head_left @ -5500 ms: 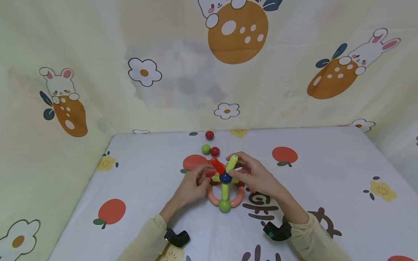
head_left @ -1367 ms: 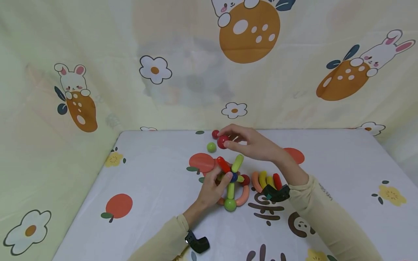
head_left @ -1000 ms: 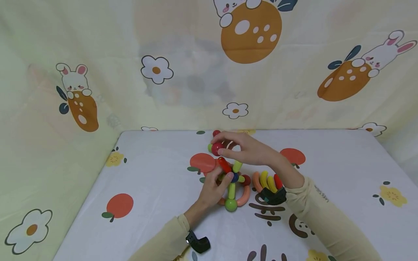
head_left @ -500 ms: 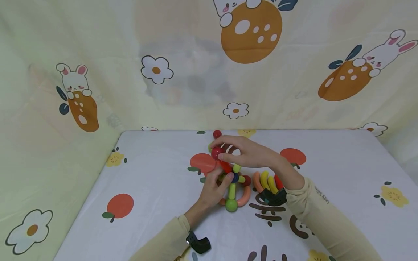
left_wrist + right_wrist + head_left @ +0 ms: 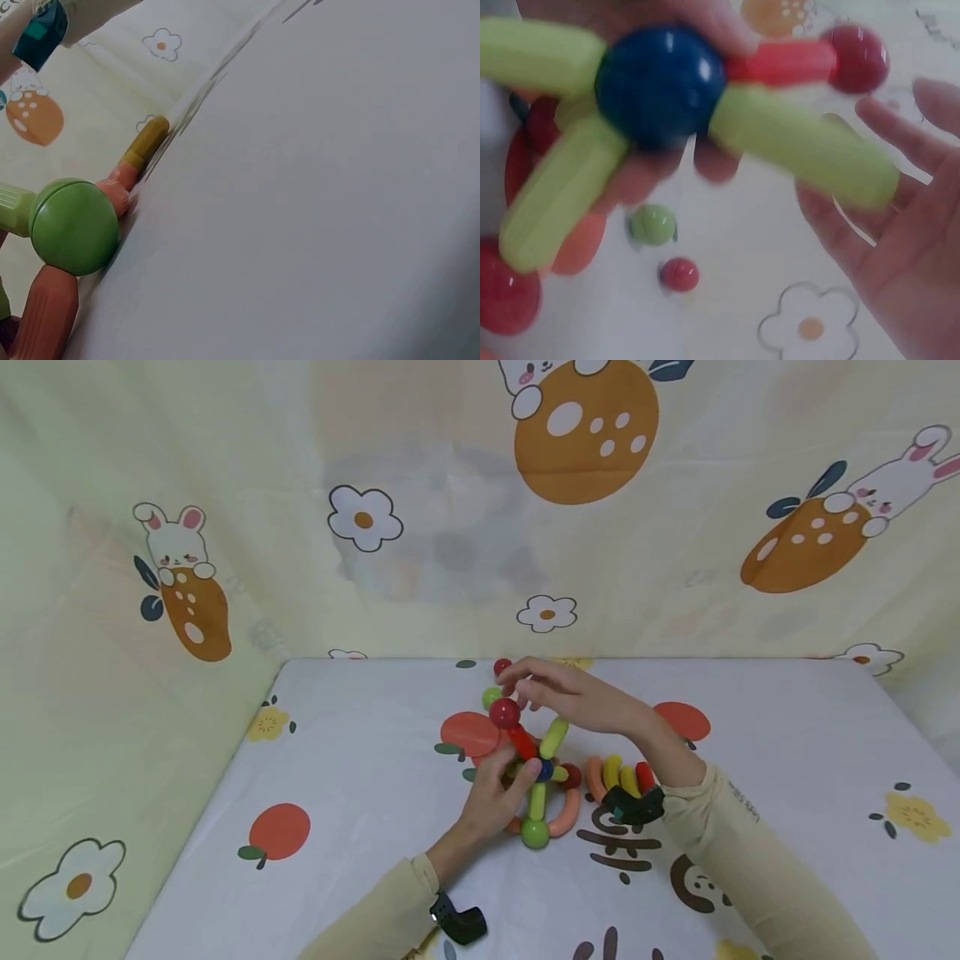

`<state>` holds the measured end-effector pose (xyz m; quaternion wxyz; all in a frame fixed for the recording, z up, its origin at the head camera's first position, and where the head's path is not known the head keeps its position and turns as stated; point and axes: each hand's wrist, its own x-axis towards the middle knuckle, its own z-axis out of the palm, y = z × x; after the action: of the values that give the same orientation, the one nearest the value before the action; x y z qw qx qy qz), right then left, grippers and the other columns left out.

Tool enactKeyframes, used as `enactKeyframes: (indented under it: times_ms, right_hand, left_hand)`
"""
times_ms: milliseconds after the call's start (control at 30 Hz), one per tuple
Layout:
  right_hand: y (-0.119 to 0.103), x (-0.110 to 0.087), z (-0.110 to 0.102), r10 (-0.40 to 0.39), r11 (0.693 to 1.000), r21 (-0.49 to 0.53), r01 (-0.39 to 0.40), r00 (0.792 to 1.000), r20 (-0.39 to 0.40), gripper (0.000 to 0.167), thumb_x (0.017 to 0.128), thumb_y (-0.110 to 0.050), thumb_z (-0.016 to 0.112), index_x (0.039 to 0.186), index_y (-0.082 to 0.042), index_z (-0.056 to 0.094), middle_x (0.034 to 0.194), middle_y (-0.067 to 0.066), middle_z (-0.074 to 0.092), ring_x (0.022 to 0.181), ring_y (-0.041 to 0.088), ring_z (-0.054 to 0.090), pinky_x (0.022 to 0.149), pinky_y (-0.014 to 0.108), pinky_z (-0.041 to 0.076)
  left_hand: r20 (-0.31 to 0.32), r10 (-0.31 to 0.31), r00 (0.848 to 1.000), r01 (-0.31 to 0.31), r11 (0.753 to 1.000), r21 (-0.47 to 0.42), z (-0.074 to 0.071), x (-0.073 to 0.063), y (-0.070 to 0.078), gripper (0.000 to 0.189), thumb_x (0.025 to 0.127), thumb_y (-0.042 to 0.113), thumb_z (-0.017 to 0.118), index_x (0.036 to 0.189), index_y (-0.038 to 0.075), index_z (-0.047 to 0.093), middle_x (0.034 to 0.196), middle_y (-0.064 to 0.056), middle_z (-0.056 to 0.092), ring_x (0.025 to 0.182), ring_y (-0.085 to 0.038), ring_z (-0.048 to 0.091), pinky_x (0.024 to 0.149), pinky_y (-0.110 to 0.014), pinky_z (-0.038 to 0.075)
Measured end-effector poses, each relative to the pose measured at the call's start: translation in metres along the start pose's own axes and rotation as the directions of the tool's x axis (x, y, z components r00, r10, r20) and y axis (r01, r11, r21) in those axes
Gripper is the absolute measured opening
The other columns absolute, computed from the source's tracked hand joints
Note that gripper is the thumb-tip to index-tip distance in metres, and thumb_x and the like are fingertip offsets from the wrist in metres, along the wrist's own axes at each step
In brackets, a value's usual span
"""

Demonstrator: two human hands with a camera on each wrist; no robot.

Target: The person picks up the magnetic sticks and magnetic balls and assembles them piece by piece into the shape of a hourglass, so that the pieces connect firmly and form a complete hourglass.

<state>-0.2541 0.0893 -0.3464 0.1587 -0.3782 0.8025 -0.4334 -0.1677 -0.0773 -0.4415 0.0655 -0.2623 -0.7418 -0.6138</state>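
A toy built of rods and balls stands mid-table. At its centre is a blue ball [image 5: 545, 770], with several yellow-green rods [image 5: 802, 146] and one red rod [image 5: 522, 742] spreading from it. A red ball [image 5: 505, 713] sits on the red rod's upper end. Below, a green ball [image 5: 535, 833] joins pink curved rods [image 5: 567, 814]. My left hand [image 5: 491, 797] grips the toy beside the blue ball, thumb on the near side; its other fingers are partly hidden. Just right of the red ball, my right hand [image 5: 577, 692] hovers with loose, spread fingers and holds nothing.
Behind the toy lie a loose green ball [image 5: 491, 697] and a loose red ball [image 5: 502, 667]. On the right, under my right wrist, rest a pink curved rod [image 5: 596, 779], yellow curved rods [image 5: 613, 770] and a red rod [image 5: 645, 776]. A patterned curtain closes off the table's back.
My right hand picked up a red ball from the back, brought it onto the red rod's end, let go and drew back slightly rightward. My left hand moved onto the toy's centre.
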Motion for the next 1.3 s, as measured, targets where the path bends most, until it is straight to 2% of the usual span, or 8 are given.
enactKeyframes:
  times_ms: [200,467,567,700,833,1000,1200,1300]
  right_hand:
    - [0.022,0.004,-0.009,0.044,0.999,0.025,-0.043,0.997,-0.064,0.023,0.101,-0.023,0.043,0.121,-0.019,0.053,0.111,0.004,0.059,0.096,0.022,0.059,0.085,0.04,0.05]
    - [0.052,0.01,0.0,0.057,0.997,0.049,-0.054,0.997,-0.046,0.025,0.099,-0.022,0.047,0.123,-0.015,0.054,0.111,0.006,0.06,0.098,0.031,0.059,0.087,0.051,0.05]
    - [0.058,0.01,0.0,0.082,0.996,0.051,-0.078,0.995,-0.064,0.025,0.099,-0.022,0.048,0.122,-0.016,0.054,0.113,0.007,0.059,0.101,0.035,0.058,0.087,0.051,0.05]
    - [0.068,0.01,-0.001,0.11,0.994,0.007,-0.11,0.991,-0.081,0.024,0.097,-0.024,0.051,0.12,-0.017,0.055,0.118,0.009,0.058,0.107,0.03,0.056,0.088,0.045,0.051]
    - [0.082,0.013,0.005,0.132,0.991,-0.017,-0.133,0.99,-0.054,0.029,0.096,-0.025,0.053,0.123,-0.014,0.054,0.127,0.011,0.055,0.114,0.025,0.053,0.092,0.043,0.048]
    - [0.097,0.018,0.018,0.192,0.981,0.008,-0.192,0.981,0.004,0.032,0.096,-0.019,0.054,0.127,-0.012,0.05,0.13,0.008,0.053,0.119,0.026,0.049,0.099,0.047,0.044]
    - [0.103,0.019,0.025,0.214,0.976,-0.055,-0.212,0.976,0.029,0.031,0.095,-0.018,0.054,0.126,-0.018,0.049,0.124,0.006,0.054,0.116,0.023,0.051,0.099,0.043,0.045]
    - [0.104,0.017,0.024,0.213,0.975,-0.066,-0.211,0.977,0.021,0.033,0.095,-0.017,0.054,0.128,-0.016,0.048,0.125,0.007,0.053,0.115,0.024,0.051,0.099,0.043,0.045]
  left_hand:
    - [0.016,-0.005,1.0,0.004,1.0,0.001,0.0,0.001,0.002,0.022,0.095,0.008,0.05,0.114,-0.001,0.056,0.099,-0.019,0.067,0.078,-0.014,0.054,0.064,-0.018,0.046]
    - [0.005,-0.021,1.0,0.021,1.0,-0.024,0.0,-0.005,-0.003,0.022,0.097,0.016,0.05,0.112,0.003,0.057,0.105,-0.018,0.069,0.083,-0.007,0.057,0.066,-0.022,0.05]
    - [0.005,-0.015,1.0,0.015,0.999,-0.03,0.0,-0.005,-0.002,0.021,0.097,0.014,0.05,0.112,0.002,0.057,0.105,-0.019,0.068,0.082,-0.009,0.058,0.067,-0.023,0.051]
    - [0.013,-0.017,1.0,0.018,0.999,-0.036,0.002,-0.003,-0.002,0.021,0.097,0.013,0.049,0.113,0.002,0.057,0.106,-0.019,0.068,0.085,-0.01,0.059,0.07,-0.024,0.052]
    - [0.009,-0.023,1.0,0.024,0.999,-0.047,0.004,-0.003,-0.002,0.021,0.097,0.013,0.049,0.113,0.002,0.056,0.107,-0.02,0.067,0.089,-0.011,0.06,0.073,-0.025,0.053]
    - [0.004,-0.026,1.0,0.026,0.999,-0.045,0.003,-0.006,-0.002,0.021,0.096,0.012,0.049,0.113,0.002,0.056,0.107,-0.021,0.067,0.092,-0.012,0.061,0.076,-0.026,0.053]
    - [0.007,-0.026,1.0,0.027,0.999,-0.041,0.002,-0.006,0.0,0.022,0.096,0.01,0.048,0.115,0.002,0.055,0.109,-0.02,0.067,0.094,-0.013,0.062,0.078,-0.026,0.053]
    - [0.009,-0.023,1.0,0.023,0.999,-0.042,0.005,-0.005,0.0,0.022,0.096,0.01,0.048,0.116,0.002,0.055,0.108,-0.02,0.067,0.094,-0.013,0.061,0.078,-0.026,0.052]
